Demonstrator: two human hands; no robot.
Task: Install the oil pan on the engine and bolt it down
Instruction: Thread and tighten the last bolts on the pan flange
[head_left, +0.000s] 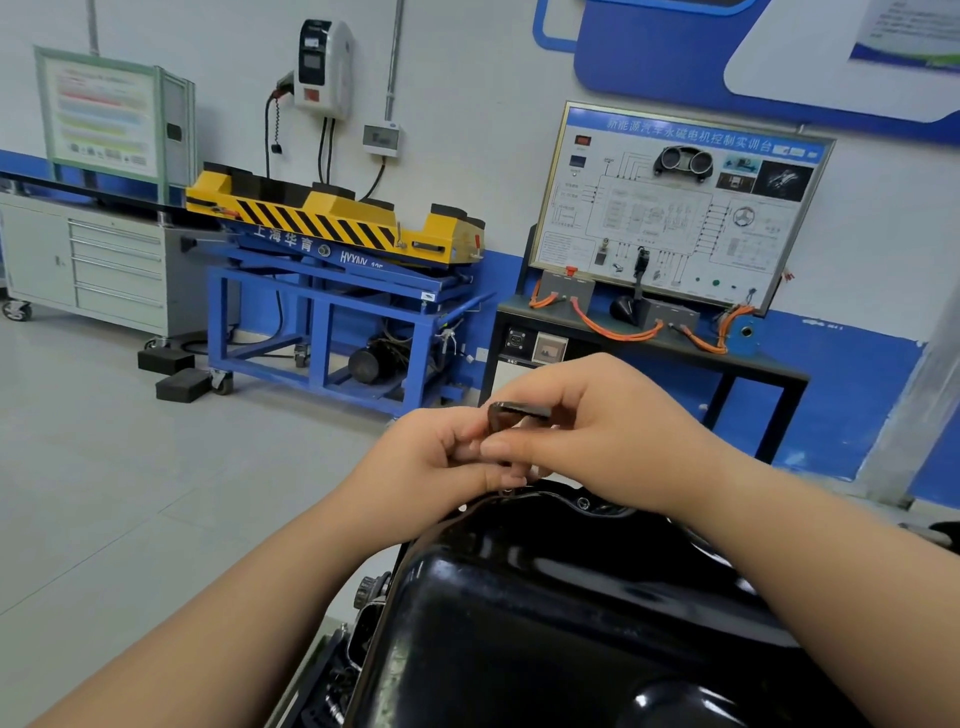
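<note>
Two bare hands meet at the centre of the frame, just above the far rim of a glossy black oil pan (545, 623) that fills the lower right. The pan sits bottom-up on the engine (366, 616), of which only dark metal parts show along the pan's left edge at the lower centre. The right hand (618, 441), reaching in from the right edge, has its fingers curled over the top of a dark bent tool (517, 413), its grip clamped on the short upper arm. The left hand (431, 462), coming up from the lower left corner, has its fingers curled in against the tool's lower stem, its grip pinched on it just beneath the other hand's fingertips. The stem points down toward the pan's flange, though the tip is hidden behind the fingers. A small round fastener point (583, 502) shows on the flange just right of the hands; whether it is a bolt or a bare hole cannot be told.

Behind them, at the middle left, a yellow lift platform (332, 223) with black hazard stripes rests on a blue wheeled frame (322, 332). A grey drawer cabinet (104, 260) stands at the far left, two black blocks (176, 374) lie on the floor near it, and a white wall charger (322, 67) hangs at the upper centre. At the right, a wiring training board (675, 208) stands on a dark table (769, 371) strung with orange cables (613, 330)
</note>
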